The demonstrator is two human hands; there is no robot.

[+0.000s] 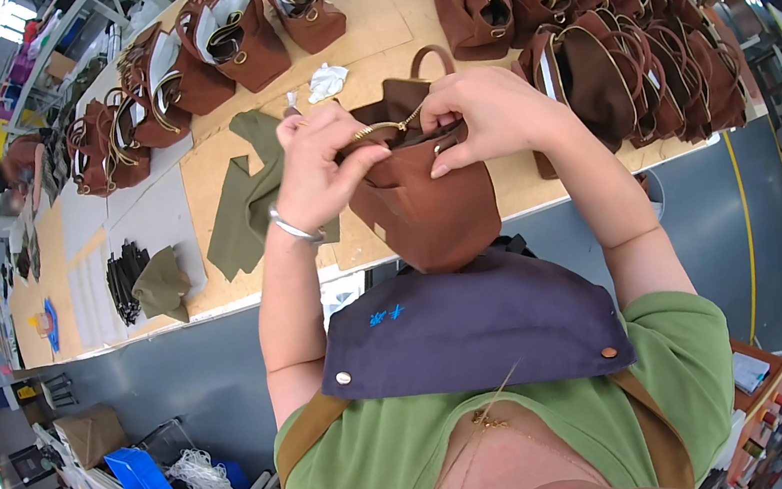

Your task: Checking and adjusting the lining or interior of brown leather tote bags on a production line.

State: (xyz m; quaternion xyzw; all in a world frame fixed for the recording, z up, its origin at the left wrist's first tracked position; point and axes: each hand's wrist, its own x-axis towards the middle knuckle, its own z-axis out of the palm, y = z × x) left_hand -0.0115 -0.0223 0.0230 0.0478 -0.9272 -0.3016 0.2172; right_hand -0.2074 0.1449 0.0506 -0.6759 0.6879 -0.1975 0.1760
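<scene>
A brown handbag (430, 203) with a gold-toothed zip stands at the table's front edge, close to my body, its mouth partly open. My left hand (323, 163) is closed, thumb and fingers pinching the zip edge on the left of the mouth. On the other side, my right hand (493, 113) is closed on the rim near the zip, fingertips partly inside the bag. One handle loop rises behind the right hand. Most of the bag's inside is hidden by my fingers. Olive cloth pieces (249, 205) lie flat just left of the bag.
Rows of finished-looking brown handbags (601, 61) crowd the right of the table (372, 50); more brown handbags (246, 49) stand at the back left. Crumpled white paper (327, 81) lies behind the bag. Black strips (125, 279) and a folded olive cloth (162, 284) rest at the left.
</scene>
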